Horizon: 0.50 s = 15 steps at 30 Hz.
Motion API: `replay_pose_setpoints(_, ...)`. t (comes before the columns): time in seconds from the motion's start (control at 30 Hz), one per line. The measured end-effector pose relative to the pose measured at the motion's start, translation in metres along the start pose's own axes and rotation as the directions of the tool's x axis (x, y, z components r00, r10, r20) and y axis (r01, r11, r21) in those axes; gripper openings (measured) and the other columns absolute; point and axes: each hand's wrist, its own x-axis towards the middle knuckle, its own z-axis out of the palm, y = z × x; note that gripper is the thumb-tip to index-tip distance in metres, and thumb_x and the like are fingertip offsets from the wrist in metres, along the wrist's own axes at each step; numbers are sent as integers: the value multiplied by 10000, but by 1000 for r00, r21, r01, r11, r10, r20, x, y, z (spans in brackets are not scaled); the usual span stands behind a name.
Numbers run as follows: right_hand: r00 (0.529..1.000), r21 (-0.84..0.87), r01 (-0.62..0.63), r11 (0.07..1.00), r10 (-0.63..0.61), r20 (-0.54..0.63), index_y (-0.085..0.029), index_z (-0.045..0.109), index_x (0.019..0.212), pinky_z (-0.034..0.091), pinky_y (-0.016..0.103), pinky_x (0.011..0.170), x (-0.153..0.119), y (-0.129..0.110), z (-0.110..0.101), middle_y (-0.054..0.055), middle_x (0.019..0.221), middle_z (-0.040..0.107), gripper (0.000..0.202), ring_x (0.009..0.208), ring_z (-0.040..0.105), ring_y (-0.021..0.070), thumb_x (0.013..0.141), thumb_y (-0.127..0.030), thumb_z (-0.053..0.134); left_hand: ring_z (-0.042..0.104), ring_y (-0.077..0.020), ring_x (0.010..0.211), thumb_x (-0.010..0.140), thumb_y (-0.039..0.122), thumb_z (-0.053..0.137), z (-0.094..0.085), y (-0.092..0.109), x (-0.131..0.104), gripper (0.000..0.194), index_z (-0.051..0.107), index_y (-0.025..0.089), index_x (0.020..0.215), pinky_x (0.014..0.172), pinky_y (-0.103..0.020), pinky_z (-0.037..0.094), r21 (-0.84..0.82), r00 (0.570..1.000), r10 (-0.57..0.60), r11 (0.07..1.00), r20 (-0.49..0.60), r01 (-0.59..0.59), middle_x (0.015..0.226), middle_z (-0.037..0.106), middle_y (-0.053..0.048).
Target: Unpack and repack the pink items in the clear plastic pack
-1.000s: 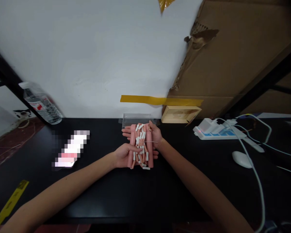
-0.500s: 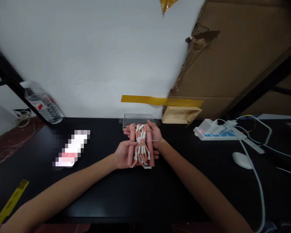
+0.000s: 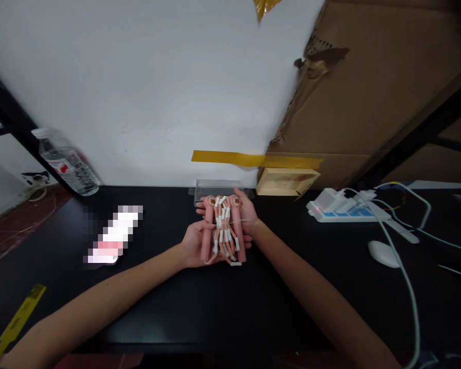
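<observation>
A jump rope [image 3: 238, 236] with two pink handles and a bundled cord of pink and white beads lies across both palms. My left hand [image 3: 194, 245] supports it from the left, with the thumb over the left handle. On the other side my right hand [image 3: 248, 211] cups the right handle, its fingers partly hidden beneath. A thin pale tie crosses the middle of the bundle. Just behind the hands, a clear plastic tray [image 3: 215, 184] rests against the wall.
A phone [image 3: 117, 233] and a water bottle [image 3: 71, 164] are at the left. A wooden box [image 3: 288, 182] stands behind on the right. Farther right are a power strip [image 3: 341, 211], a white mouse [image 3: 383, 254] and loose cables on the black table [image 3: 200, 312].
The handles have tilted slightly in my hands, so their top ends face me more. Both hands stay in nearly the same place, still holding the rope.
</observation>
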Motion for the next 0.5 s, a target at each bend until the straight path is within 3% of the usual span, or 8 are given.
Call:
replay_pose_setpoints(0.23, 998, -18, 29, 999, -27, 63, -82, 672, 1132, 528, 586, 935, 2, 1, 1, 210, 1088, 736, 823, 1009, 680, 382, 895, -726, 218, 584, -348, 1198, 708, 330, 496, 1, 0, 0, 565, 648, 8, 1147, 1014, -430, 400, 27, 1000, 1, 1000, -14, -1, 1155, 678, -233)
replay_pose_setpoints(0.5, 996, -51, 11, 999, -6, 88, -89, 645, 1126, 451, 573, 1031, -1, -1, 4, 216, 1119, 722, 817, 1144, 629, 380, 868, -762, 259, 613, -360, 1136, 726, 350, 482, -4, -1, 0, 583, 635, 30, 1190, 950, -441, 416, 23, 1000, -13, 1000, -28, 14, 1078, 710, -196)
